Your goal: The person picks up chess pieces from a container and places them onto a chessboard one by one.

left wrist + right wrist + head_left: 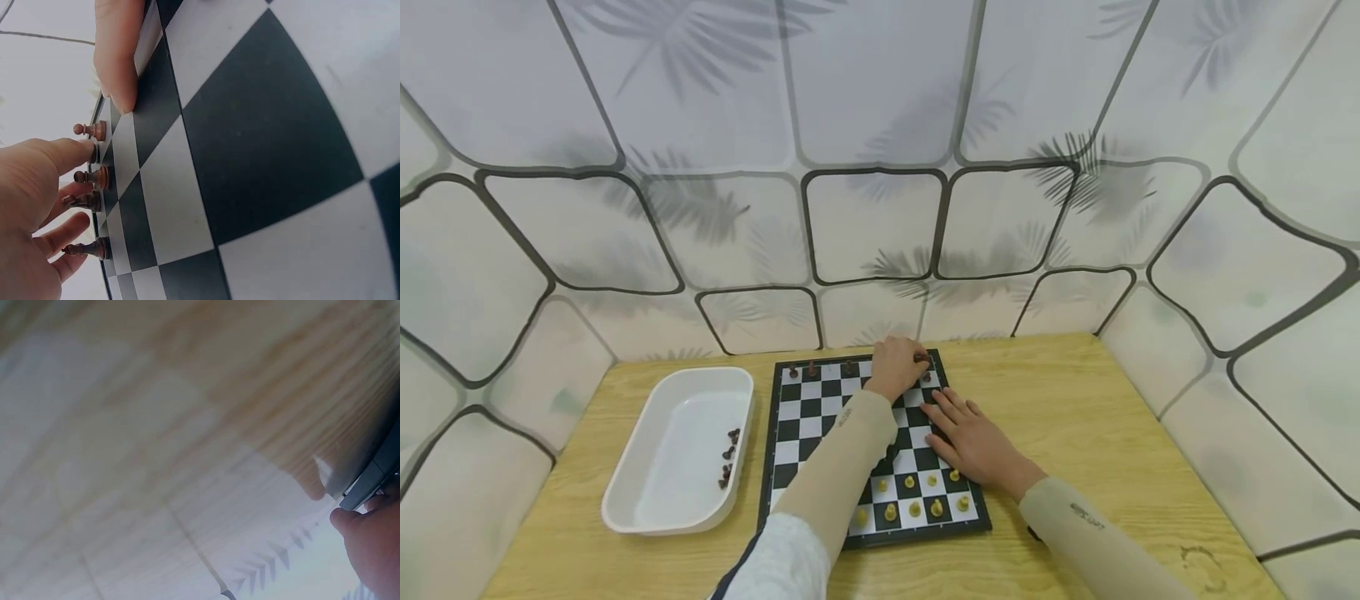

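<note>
My left hand (pixel 895 367) reaches over the chessboard (pixel 810 427) to its far right corner. Its thumb and fingers pinch a dark brown chess piece (pixel 94 152), mostly hidden behind the thumb in the left wrist view. Close around it stand a brown pawn (pixel 94 130) and several other brown pieces along the edge. My right hand (pixel 981 450) lies with spread, straight fingers across the board's right edge. In the right wrist view, part of that hand (pixel 375 544) shows at the dark board edge.
A white tray (pixel 662 467) left of the board holds several small brown pieces (pixel 727 452). Yellow pieces (pixel 914 508) stand in rows at the near side. More brown pieces (pixel 812 369) are at the far left edge. A patterned curtain (pixel 872 225) rises behind the wooden table (pixel 1037 383).
</note>
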Demonstrator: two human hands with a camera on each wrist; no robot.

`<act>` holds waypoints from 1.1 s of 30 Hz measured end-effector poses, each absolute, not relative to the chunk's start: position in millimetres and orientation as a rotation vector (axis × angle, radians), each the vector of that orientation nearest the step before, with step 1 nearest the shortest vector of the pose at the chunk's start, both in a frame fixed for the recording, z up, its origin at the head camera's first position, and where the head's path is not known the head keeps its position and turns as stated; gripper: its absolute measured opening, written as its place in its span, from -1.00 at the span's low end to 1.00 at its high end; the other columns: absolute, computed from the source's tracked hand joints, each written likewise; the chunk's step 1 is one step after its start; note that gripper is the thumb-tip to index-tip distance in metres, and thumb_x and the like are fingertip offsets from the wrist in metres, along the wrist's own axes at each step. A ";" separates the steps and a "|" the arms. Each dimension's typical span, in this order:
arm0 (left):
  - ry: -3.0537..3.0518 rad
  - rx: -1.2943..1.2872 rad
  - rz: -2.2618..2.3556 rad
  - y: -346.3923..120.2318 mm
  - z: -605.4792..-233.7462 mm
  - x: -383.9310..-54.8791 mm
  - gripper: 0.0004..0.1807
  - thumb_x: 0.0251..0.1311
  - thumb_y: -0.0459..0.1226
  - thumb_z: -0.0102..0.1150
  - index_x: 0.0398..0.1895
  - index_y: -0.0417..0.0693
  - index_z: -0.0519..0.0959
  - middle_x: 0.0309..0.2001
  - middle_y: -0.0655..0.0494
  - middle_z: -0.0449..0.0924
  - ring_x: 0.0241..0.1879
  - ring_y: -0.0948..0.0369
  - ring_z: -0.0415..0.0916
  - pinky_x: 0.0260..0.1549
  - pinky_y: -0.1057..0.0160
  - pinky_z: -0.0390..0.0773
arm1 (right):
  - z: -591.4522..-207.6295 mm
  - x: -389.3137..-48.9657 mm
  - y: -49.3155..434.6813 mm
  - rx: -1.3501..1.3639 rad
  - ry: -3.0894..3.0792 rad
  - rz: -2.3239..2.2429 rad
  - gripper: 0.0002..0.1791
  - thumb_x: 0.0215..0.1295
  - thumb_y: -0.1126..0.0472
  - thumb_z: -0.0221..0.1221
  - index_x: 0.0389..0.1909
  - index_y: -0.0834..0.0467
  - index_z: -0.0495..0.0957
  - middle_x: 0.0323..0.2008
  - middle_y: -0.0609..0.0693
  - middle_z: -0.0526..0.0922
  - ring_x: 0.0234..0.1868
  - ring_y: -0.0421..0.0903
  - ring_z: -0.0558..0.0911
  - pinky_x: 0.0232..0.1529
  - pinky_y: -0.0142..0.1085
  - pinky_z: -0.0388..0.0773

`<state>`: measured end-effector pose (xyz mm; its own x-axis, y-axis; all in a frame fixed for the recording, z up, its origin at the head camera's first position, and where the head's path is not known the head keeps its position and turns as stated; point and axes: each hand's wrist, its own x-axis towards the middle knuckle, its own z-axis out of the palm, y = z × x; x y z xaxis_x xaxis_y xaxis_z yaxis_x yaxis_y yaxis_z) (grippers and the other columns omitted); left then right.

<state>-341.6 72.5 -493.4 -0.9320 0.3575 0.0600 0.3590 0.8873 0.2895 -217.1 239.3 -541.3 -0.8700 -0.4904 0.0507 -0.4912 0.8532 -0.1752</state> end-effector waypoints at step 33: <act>-2.882 -0.673 -1.007 -7.5 -444.4 -335.7 -0.61 0.50 -0.18 0.20 0.30 -0.07 0.64 0.20 -0.09 0.71 0.18 -0.07 0.65 0.18 -0.07 0.63 | -542.0 -216.8 236.3 0.787 -3.023 0.283 -0.30 0.65 -0.19 -0.07 0.63 0.08 0.25 0.64 0.21 0.21 0.68 0.22 0.10 0.56 0.26 0.19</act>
